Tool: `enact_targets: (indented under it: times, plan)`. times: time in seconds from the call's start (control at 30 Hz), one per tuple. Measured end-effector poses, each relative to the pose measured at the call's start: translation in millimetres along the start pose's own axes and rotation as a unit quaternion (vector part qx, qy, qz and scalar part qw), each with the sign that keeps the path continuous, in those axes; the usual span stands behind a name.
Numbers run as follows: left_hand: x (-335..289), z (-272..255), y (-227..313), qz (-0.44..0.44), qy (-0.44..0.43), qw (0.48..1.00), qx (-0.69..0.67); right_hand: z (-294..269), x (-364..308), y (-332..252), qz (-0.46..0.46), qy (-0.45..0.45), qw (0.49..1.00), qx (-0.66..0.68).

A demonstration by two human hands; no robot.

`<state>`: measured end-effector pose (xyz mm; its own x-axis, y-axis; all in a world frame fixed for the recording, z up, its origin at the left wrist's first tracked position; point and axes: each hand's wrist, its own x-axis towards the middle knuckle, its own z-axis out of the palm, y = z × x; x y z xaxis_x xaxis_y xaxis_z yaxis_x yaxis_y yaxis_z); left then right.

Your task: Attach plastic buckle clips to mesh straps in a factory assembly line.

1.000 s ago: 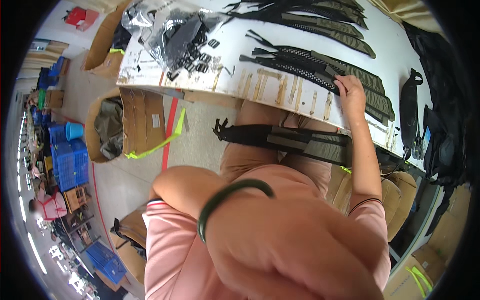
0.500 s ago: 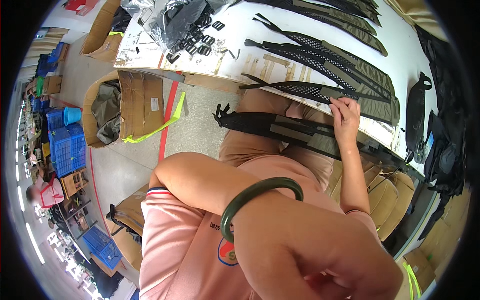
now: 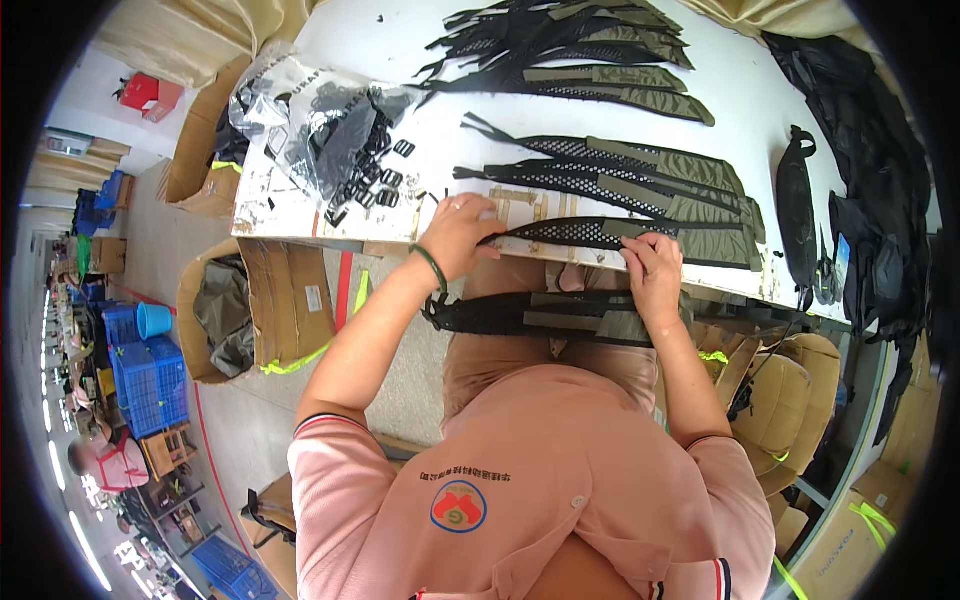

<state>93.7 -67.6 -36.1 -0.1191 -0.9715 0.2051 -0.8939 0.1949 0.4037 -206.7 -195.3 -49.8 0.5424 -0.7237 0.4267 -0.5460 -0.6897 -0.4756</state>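
Observation:
A black mesh strap with an olive-green wide end (image 3: 565, 232) lies along the front edge of the white table. My left hand (image 3: 458, 236), with a dark green bangle at the wrist, is closed at the strap's narrow left end. On its wider part, my right hand (image 3: 655, 272) pinches the near edge between thumb and fingers. Across my lap rests a dark padded strap (image 3: 500, 316) with a grey-green patch, its right end partly behind my right forearm. Just beyond the held strap, more mesh straps (image 3: 610, 185) lie side by side, pointing the same way.
A clear plastic bag (image 3: 290, 125) and loose black buckles (image 3: 375, 190) are on the table's left. An overlapping pile of straps (image 3: 560, 45) sits farther back. Black bags (image 3: 850, 190) line the right side. Cardboard boxes (image 3: 290, 305) stand on the floor at left.
My left arm has swung from in front of my chest out to the table, and that hand now holds the strap's narrow end. My right hand stays on the strap. The view has shifted.

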Motion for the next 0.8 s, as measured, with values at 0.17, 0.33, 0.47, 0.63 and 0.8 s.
enact_targets:
  times: [0.17,0.33,0.47,0.63,0.8]
  plan:
    - [-3.9,-5.7,-3.8,-0.088,-0.004,0.996,-0.035,-0.9,6.2,-8.0,0.014,0.009,1.000,-0.016]
    - [2.3,-25.9,4.5,-0.325,-0.066,0.878,-0.345,-6.2,24.2,-29.8,-0.018,-0.011,1.000,-0.019]
    - [10.1,-21.4,16.5,-0.298,-0.059,0.859,-0.413,23.2,61.1,-89.2,-0.188,-0.068,0.972,0.121]
    - [9.3,-27.6,-1.4,-0.285,0.014,0.827,-0.485,67.3,77.0,-86.9,-0.049,-0.273,0.895,0.349]
    - [-7.7,-66.4,-89.2,-0.352,0.110,0.929,-0.016,93.0,82.8,-80.2,-0.034,-0.276,0.913,0.298]
